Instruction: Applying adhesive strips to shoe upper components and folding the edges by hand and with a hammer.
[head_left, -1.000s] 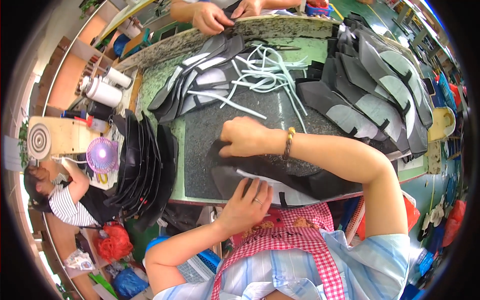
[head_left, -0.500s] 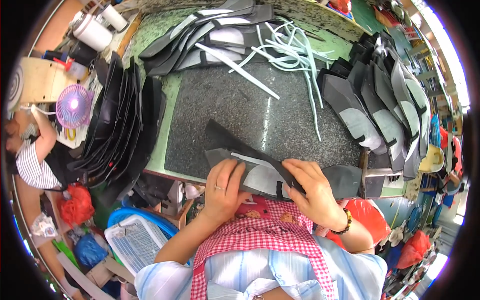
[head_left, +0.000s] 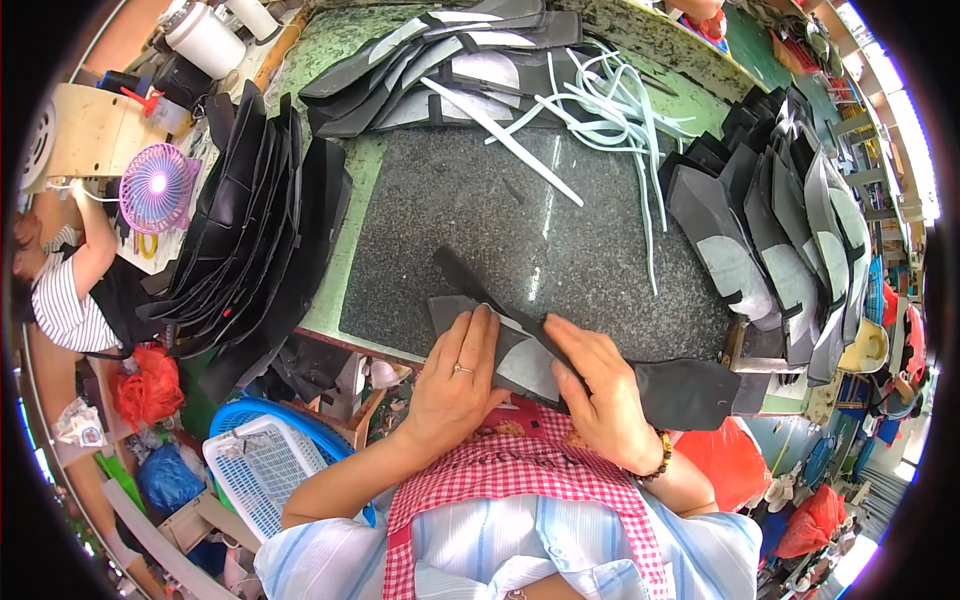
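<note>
On the table's near edge lies a black, stiff sheet-like panel (head_left: 690, 393) with a light grey rounded patch (head_left: 530, 368). Its dark upper flap (head_left: 470, 277) is folded up at an angle, and a short bit of pale strip shows between the flap and the panel. My left hand (head_left: 450, 375) grips the panel's left part, fingers together over the flap's base and thumb by the near edge. My right hand (head_left: 605, 390) holds the flap's right part, fingers along its back and thumb near the grey patch. The fingertips partly hide the fold.
Pale strips (head_left: 610, 105) lie tangled on the dark speckled slab (head_left: 430, 210). Similar panels are piled at the back (head_left: 400, 80) and stacked at right (head_left: 720, 245). Black pieces (head_left: 245, 220) stand at left. A purple fan (head_left: 157, 187), baskets (head_left: 255, 465) and another person (head_left: 75, 300) are at left.
My right hand has slid left along the flap, closer to my left hand. The left hand's fingers have moved further over the fold, covering more of the pale strip. The view has shifted slightly.
</note>
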